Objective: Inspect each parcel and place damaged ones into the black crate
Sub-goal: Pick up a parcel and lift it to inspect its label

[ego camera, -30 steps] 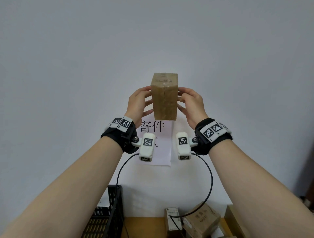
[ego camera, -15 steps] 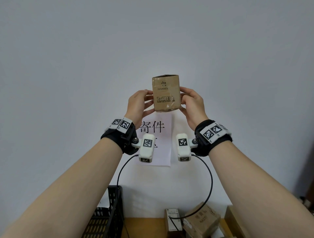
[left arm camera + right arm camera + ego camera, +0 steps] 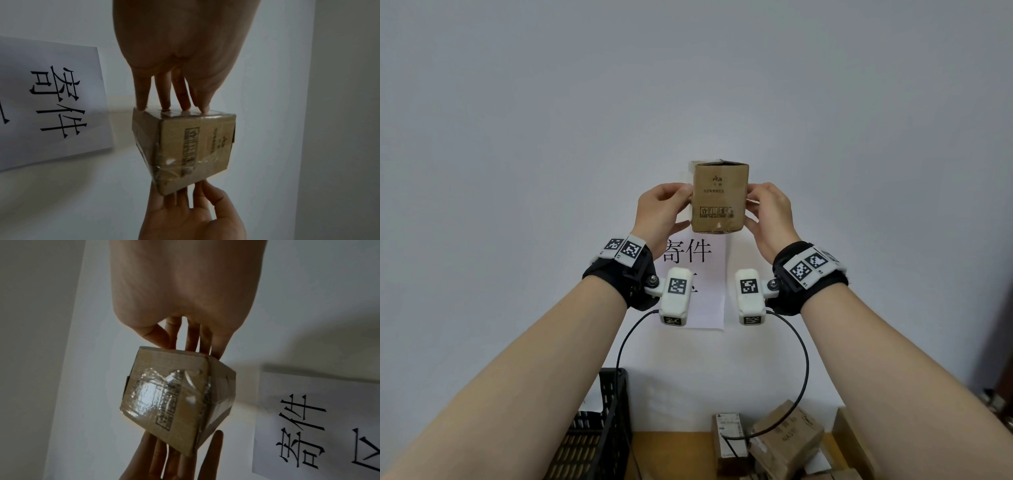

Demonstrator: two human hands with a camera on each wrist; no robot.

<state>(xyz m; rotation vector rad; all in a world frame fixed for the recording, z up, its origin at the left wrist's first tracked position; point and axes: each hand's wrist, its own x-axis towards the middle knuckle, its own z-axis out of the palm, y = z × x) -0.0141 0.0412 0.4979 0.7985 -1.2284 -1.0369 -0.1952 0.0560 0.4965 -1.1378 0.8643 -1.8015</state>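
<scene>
I hold a small brown cardboard parcel [image 3: 719,198] up in front of the wall, its printed face with handling symbols toward me. My left hand [image 3: 661,210] grips its left side and my right hand [image 3: 770,214] grips its right side, thumbs in front and fingers behind. In the left wrist view the left hand's fingertips [image 3: 164,107] press one face of the parcel [image 3: 195,146]. The right wrist view shows wrinkled clear tape over the parcel [image 3: 174,399] and a dark gap at one edge. The black crate [image 3: 599,435] stands at the lower left.
A white paper sign [image 3: 698,301] with printed characters hangs on the wall behind the hands. Several other brown parcels [image 3: 787,442] lie on the wooden table [image 3: 671,452] at the bottom, right of the crate. Cables hang from both wrist cameras.
The parcel has been turned between my hands: the narrow taped face gave way to the wider printed face. Both hands stayed at about the same height.
</scene>
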